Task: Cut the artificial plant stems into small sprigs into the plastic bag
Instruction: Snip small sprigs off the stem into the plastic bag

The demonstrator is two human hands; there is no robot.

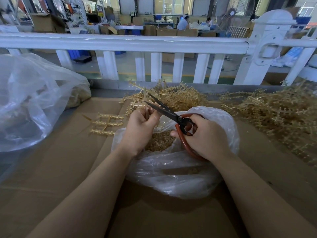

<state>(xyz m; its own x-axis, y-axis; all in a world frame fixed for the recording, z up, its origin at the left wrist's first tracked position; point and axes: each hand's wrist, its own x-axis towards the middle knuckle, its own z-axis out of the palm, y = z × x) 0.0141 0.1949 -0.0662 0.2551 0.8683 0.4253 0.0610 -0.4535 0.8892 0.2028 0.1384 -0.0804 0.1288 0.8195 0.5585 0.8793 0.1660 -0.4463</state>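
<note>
My left hand (pixel 141 127) grips a tan plastic plant stem (pixel 145 96) that stands up above the fist. My right hand (pixel 205 136) holds red-handled scissors (pixel 164 109), whose dark blades are parted around the stem just above my left fingers. Below both hands lies an open clear plastic bag (pixel 180 176) with several small tan sprigs (pixel 159 141) inside. A cut stem piece (pixel 106 123) lies flat on the cardboard to the left of the bag.
Piles of uncut tan stems (pixel 277 114) spread across the back and right of the cardboard-covered table (pixel 68 169). A large clear bag (pixel 30 103) sits at the left. A white railing (pixel 123 42) runs behind the table.
</note>
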